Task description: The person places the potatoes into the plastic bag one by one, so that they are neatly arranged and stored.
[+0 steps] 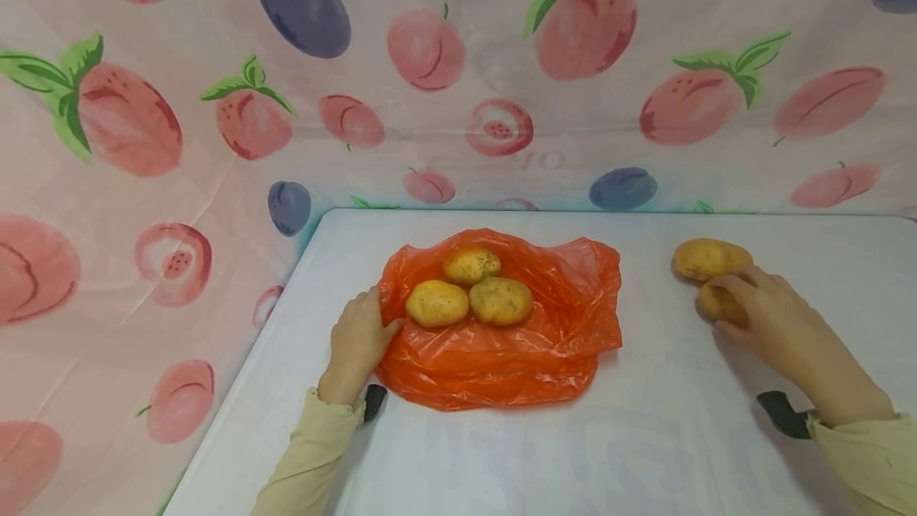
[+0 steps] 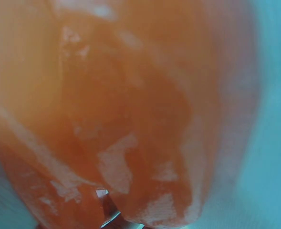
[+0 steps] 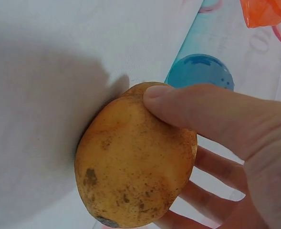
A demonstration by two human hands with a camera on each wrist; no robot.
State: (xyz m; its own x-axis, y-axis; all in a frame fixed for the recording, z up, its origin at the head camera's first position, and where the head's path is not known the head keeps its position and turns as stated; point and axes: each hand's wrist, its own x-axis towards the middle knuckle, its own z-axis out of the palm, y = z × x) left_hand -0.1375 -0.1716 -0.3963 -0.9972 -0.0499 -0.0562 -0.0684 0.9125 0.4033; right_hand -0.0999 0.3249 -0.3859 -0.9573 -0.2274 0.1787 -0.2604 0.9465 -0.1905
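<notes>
An orange-red plastic bag (image 1: 559,317) lies spread on the white table, with three potatoes on it: one at the back (image 1: 471,266), one at front left (image 1: 437,303) and one at front right (image 1: 501,301). At the bag's left edge, my left hand (image 1: 356,349) holds the plastic between thumb and fingers. The left wrist view is filled by blurred orange plastic (image 2: 154,105). To the right of the bag, my right hand (image 1: 777,325) grips another potato (image 3: 130,157), thumb on one side and fingers round the other. Just behind it lies a further potato (image 1: 712,259).
The white table (image 1: 645,452) ends at a back edge against a fruit-patterned cloth (image 1: 566,118), which also hangs along the left side. Black straps (image 1: 784,414) show at both wrists.
</notes>
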